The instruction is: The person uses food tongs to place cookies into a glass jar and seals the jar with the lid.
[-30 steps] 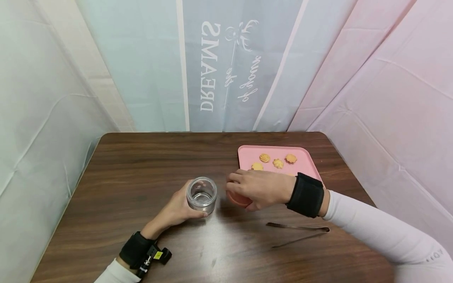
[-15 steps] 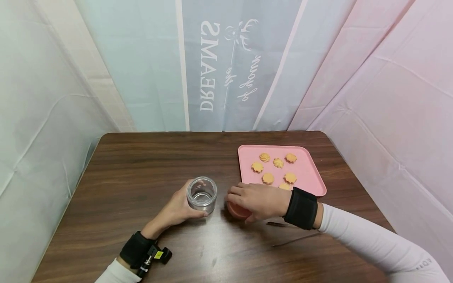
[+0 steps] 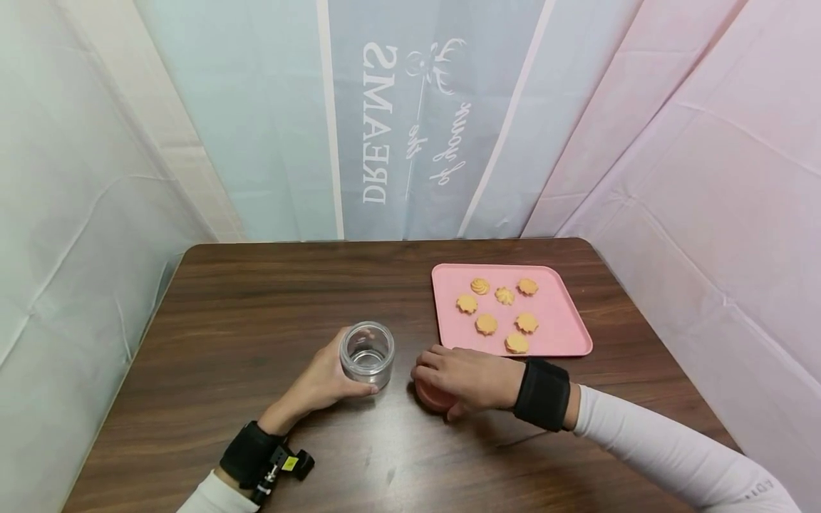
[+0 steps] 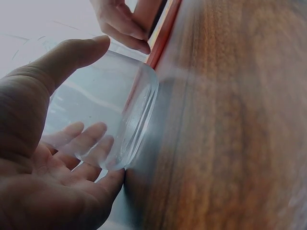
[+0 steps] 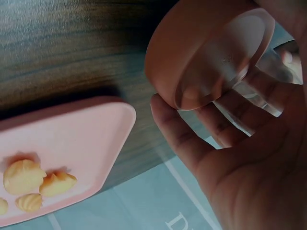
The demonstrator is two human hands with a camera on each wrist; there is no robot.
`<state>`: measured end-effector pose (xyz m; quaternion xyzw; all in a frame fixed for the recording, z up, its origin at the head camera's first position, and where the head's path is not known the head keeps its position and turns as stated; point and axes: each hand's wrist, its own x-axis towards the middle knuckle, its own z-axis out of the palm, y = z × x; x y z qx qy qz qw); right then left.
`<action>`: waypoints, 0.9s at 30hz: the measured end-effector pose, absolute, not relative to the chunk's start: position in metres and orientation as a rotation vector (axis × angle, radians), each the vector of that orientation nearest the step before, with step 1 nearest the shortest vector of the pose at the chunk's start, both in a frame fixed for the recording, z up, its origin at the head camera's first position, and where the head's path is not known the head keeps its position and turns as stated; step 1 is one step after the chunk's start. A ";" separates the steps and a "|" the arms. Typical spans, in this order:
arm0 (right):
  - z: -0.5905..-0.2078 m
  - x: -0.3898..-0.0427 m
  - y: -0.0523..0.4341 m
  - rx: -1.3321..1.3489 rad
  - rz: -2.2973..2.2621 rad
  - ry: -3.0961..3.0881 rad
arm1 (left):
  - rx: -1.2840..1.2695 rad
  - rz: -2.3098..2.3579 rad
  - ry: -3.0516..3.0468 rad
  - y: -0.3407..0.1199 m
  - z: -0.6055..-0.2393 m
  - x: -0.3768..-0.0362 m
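An uncovered clear glass jar (image 3: 368, 367) stands upright near the middle of the table. My left hand (image 3: 323, 374) grips it from the left, its thumb on the near side and the fingers around the far side, seen through the glass in the left wrist view. To the right of the jar, my right hand (image 3: 477, 376) holds a round reddish-brown lid (image 3: 434, 399) by its edge, low at the tabletop and apart from the jar. The lid's paler, shiny middle shows in the right wrist view (image 5: 235, 43). Part of its top is covered by the fingers.
A pink tray (image 3: 564, 335) carrying several small golden cookies (image 3: 486, 325) lies behind my right hand. Metal tongs (image 3: 521, 439) are mostly hidden under the right forearm. A printed curtain (image 3: 276, 142) rises beyond the table's far edge.
My right hand has moved toward me with the lid, off the tray's near edge, uncovering more cookies. The forearm now covers most of the tongs. The left hand and jar have stayed put.
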<state>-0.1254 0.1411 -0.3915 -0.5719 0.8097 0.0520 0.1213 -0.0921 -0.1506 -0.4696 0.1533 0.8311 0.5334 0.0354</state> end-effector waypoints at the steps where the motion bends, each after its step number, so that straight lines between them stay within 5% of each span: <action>1: -0.392 -0.125 0.141 -1.665 0.145 2.364 | 0.471 1.638 2.555 -0.151 -0.469 -0.092; 27: -0.406 -0.122 0.154 -1.688 0.109 2.361 | 0.463 1.651 2.548 -0.149 -0.469 -0.090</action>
